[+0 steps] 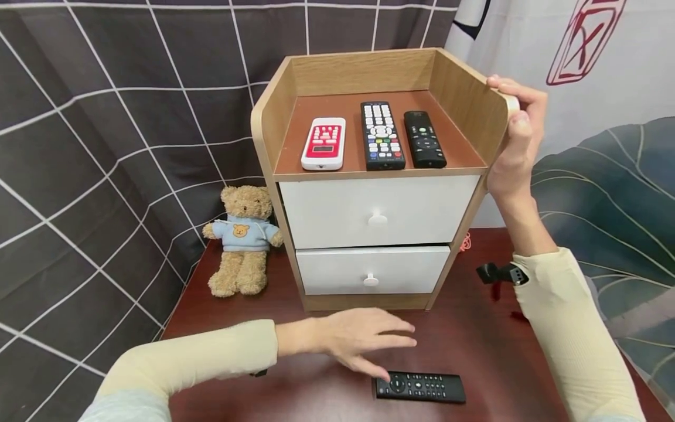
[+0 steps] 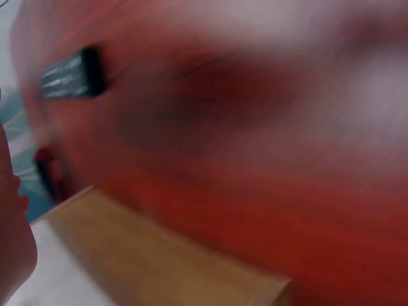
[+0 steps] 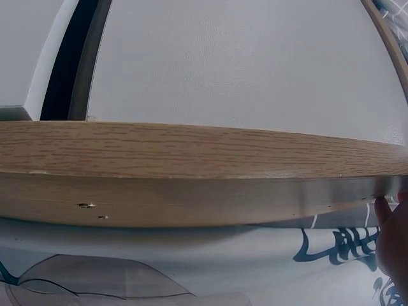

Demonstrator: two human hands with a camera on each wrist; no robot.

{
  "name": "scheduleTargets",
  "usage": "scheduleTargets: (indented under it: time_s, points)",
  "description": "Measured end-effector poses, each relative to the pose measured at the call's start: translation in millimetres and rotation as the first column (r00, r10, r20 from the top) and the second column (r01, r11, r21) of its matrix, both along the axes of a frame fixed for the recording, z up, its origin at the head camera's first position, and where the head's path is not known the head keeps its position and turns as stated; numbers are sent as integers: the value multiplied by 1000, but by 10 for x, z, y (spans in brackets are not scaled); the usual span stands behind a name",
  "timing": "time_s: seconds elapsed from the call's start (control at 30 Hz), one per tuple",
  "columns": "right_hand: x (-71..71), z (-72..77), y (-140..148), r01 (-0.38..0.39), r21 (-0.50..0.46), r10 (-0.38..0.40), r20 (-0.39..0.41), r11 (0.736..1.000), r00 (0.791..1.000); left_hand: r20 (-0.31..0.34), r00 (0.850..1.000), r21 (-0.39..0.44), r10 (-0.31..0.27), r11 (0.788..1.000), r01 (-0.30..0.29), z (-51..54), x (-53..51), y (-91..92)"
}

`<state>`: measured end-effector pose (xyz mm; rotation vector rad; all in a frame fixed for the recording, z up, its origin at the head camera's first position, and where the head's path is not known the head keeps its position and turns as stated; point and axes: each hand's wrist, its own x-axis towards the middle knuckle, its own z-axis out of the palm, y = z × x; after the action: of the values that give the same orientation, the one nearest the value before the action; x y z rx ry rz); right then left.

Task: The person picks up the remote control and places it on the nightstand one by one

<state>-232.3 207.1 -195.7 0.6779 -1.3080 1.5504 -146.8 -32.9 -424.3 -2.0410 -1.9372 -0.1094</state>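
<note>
My left hand [image 1: 364,339] is over the table in front of the small wooden cabinet [image 1: 377,302], fingers spread and holding nothing. Its thumb is near the left end of a black remote control [image 1: 435,388] lying flat; whether they touch I cannot tell. In the blurred left wrist view, a dark blocky shape [image 2: 75,73] lies on the red tabletop. My right hand [image 1: 519,138] grips the upper front corner of the cabinet's right side panel [image 1: 469,111], thumb at the front edge. In the right wrist view, fingers [image 3: 389,242] meet that panel [image 3: 191,153] at the far right.
On the cabinet's top shelf lie a white-and-red remote [image 1: 333,161], a black remote with white buttons [image 1: 375,155] and a smaller black remote [image 1: 424,143]. Two white drawers [image 1: 327,214] sit below, the lower slightly out of line. A teddy bear [image 1: 245,234] sits left.
</note>
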Motion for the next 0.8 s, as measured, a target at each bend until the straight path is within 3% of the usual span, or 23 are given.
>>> scheduleTargets:
  time_s: [0.17,0.3,0.47,0.6,0.8]
  points:
    - [-12,10,4,-7,-2,7,1,1000,1000,97,984,-173,151,976,-132,-431,96,-125]
    - [-9,-6,24,-7,-10,7,5,1000,1000,110,973,-231,203,957,-174,-617,181,-168]
    - [-19,-3,21,-9,-11,9,-2,1000,1000,105,958,-243,266,941,-235,-751,308,-111]
    - [-26,-5,8,3,5,-3,1,1000,1000,96,943,-252,318,924,-286,-797,399,-22]
    - [-34,-30,32,0,10,-1,6,1000,1000,-57,946,-240,319,915,-324,-814,491,78]
